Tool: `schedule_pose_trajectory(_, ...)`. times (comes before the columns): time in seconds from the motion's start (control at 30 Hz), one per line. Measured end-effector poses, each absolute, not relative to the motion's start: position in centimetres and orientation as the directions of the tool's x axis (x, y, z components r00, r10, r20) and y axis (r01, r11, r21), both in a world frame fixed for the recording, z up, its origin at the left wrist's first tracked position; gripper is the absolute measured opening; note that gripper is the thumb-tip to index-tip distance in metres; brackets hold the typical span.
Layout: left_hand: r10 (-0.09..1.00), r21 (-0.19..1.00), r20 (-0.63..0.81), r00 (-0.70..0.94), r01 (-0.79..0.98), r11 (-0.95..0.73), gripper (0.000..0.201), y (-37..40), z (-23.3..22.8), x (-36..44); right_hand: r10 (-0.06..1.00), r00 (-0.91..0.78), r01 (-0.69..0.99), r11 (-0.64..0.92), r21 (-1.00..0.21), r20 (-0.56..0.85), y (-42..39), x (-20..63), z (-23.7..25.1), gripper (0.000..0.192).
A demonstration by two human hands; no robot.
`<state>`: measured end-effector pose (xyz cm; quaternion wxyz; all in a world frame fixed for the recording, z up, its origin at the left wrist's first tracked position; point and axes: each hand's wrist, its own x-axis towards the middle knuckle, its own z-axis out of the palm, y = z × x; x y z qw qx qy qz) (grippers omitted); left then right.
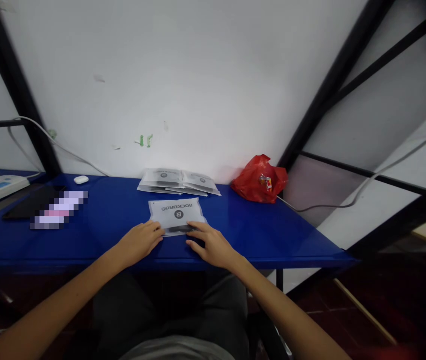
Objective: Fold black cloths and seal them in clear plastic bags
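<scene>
Hands both on packet (175,215) at its near edge, my left hand (140,242) and right hand (211,245) lying flat with fingers loose, gripping nothing; I judge pressing step, next needs steady fingertip pressure.

– We see a glossy deep-blue table (273,235) under a plain white wall (197,75), agreed?

– Yes, and at twelve o'clock from our hands lies a pale grey packet (175,213) with dark lettering and a dark square logo.

– Further out at twelve, we count a stack of the same grey packets (177,181), each with a small dark emblem.

– At two o'clock sits a bright red plastic bag (260,179).

– At ten o'clock, a white earbud case (81,179); the shelf frame (333,85) is black.
</scene>
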<state>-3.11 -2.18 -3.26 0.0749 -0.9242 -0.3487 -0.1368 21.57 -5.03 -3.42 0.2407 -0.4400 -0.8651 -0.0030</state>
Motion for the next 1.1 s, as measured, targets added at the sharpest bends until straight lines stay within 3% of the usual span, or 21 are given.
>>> schedule_pose_trajectory(0.13, 0.657, -0.033, 0.288, 0.697, 0.693, -0.72, 0.022, -2.2, -3.0, -3.7, 0.777, -0.478, 0.78, 0.59, -0.209, 0.41, -4.9, 21.5, -3.5, 0.025)
schedule_pose_trajectory(0.33, 0.675, -0.216, 0.233, 0.7, 0.714, -0.666, 0.024, -1.5, -3.2, -3.4, 0.802, -0.447, 0.822, 0.543, -0.171, 0.397, -4.8, 20.7, -2.9, 0.02)
schedule_pose_trajectory(0.43, 0.65, -0.214, 0.278, 0.707, 0.705, -0.676, 0.025, -1.3, -2.4, -3.3, 0.804, -0.433, 0.846, 0.518, -0.126, 0.408, -4.6, 19.7, -2.0, 0.026)
schedule_pose_trajectory(0.5, 0.63, -0.191, 0.318, 0.709, 0.699, -0.69, 0.026, -1.3, -1.3, -3.3, 0.748, -0.482, 0.812, 0.577, -0.089, 0.457, -4.3, 18.9, -1.2, 0.031)
schedule_pose_trajectory(0.6, 0.593, -0.105, 0.399, 0.699, 0.678, -0.728, 0.027, -1.5, 0.4, -3.4, 0.61, -0.58, 0.705, 0.708, -0.042, 0.539, -3.5, 17.6, 0.0, 0.023)
schedule_pose_trajectory(0.7, 0.564, 0.098, 0.539, 0.626, 0.618, -0.78, 0.025, -1.7, 1.3, -3.6, 0.538, -0.581, 0.64, 0.766, -0.066, 0.611, -2.9, 16.9, 0.9, 0.014)
schedule_pose_trajectory(0.8, 0.6, 0.328, 0.678, 0.424, 0.556, -0.764, 0.018, -1.9, 0.8, -3.8, 0.537, -0.522, 0.616, 0.775, -0.142, 0.663, -2.8, 16.8, 1.4, 0.014)
schedule_pose_trajectory(0.9, 0.654, 0.484, 0.717, 0.24, 0.504, -0.716, 0.015, -2.0, -0.2, -3.7, 0.552, -0.477, 0.585, 0.78, -0.222, 0.684, -3.0, 16.9, 1.4, 0.013)
schedule_pose_trajectory(1.0, 0.701, 0.59, 0.698, 0.148, 0.437, -0.679, 0.016, -2.2, -0.7, -3.4, 0.562, -0.435, 0.536, 0.789, -0.3, 0.703, -3.1, 17.0, 1.1, 0.013)
schedule_pose_trajectory(1.1, 0.705, 0.602, 0.696, 0.139, 0.423, -0.678, 0.016, -2.4, -0.6, -3.2, 0.573, -0.405, 0.502, 0.79, -0.351, 0.712, -3.1, 17.2, 0.7, 0.013)
